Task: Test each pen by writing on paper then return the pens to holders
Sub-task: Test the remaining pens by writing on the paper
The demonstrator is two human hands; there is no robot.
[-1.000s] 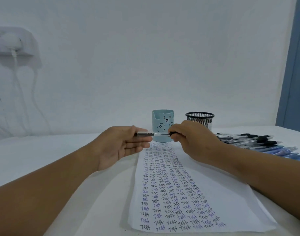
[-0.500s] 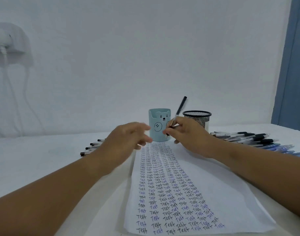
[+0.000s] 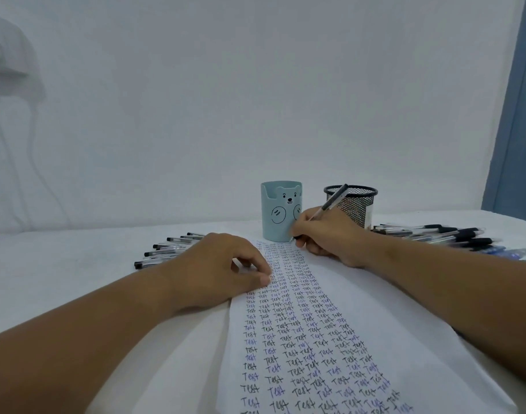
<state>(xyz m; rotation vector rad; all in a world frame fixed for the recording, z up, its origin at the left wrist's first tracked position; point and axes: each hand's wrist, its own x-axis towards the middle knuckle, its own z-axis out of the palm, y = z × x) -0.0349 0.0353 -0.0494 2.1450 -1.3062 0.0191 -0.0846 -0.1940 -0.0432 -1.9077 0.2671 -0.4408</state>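
My right hand grips a clear pen with a black end, its tip down on the far end of the sheet of paper. Columns of "Test" in black and blue fill the paper. My left hand rests on the paper's left edge, its fingertips pressing down beside the writing. Behind the paper stand a light blue bear holder and a black mesh holder. I cannot tell whether any pens stand in them.
A row of black-capped pens lies left of the paper on the white table. A bigger heap of black and blue pens lies at the right. A white wall with a socket and cables stands behind.
My left hand let go of the pen and dropped onto the paper's left edge. My right hand turned the pen upright and lowered its tip to the top of the sheet.
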